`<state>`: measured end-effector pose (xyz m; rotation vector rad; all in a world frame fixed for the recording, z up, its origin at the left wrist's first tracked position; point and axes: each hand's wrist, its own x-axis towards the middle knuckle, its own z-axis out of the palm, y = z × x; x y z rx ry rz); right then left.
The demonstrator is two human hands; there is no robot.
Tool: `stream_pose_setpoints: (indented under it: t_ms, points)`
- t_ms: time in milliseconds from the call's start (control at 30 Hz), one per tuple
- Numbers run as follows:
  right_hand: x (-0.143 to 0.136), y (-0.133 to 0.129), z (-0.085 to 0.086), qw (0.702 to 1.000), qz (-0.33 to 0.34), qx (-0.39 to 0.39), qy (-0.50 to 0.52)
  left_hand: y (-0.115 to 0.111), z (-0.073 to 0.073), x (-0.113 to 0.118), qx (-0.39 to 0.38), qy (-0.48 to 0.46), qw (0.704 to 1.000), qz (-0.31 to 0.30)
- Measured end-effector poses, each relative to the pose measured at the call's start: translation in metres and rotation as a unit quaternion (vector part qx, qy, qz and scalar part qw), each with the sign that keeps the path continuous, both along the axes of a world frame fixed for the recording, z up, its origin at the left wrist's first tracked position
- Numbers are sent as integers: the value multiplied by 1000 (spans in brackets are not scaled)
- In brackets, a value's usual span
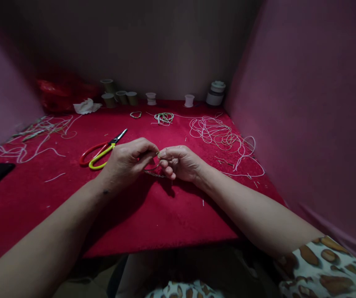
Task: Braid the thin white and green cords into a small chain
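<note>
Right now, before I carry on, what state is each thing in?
Left hand: pinching braided cord.
Right hand: pinching braided cord.
Braided cord: held, partly hidden.
Scissors: lying flat, blades together.
White spools: upright.
Olive spools: upright.
Jar: upright, lid on.
Tissue: crumpled.
Red plastic bag: crumpled.
Cord at right: unwound, loosely tangled.

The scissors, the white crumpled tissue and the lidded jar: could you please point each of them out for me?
Scissors (97,162): head view, on the yellow handle.
White crumpled tissue (87,106): head view, on its middle.
Lidded jar (214,98): head view, on its pale label.
</note>
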<state>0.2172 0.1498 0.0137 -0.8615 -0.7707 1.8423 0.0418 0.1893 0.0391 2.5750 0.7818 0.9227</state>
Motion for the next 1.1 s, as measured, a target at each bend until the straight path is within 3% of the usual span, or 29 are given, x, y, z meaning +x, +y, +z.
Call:
stream_pose_setpoints:
  t_ms: [233, 667, 933, 1100]
  points:
    - [0, 1, 1, 1000, 12, -21, 14, -2, 0, 1, -35, -2, 999, 13]
    - [-2, 0, 2, 1000, -18, -23, 0, -1, -1, 0, -17, -10, 1000, -4]
    - [-2, 2, -4, 1000, -27, 7, 0, -6, -1, 2, -118, -30, 992, 29]
    - [-3, 2, -6, 999, -41, 11, -9, -10, 3, 5, -124, -19, 991, 53]
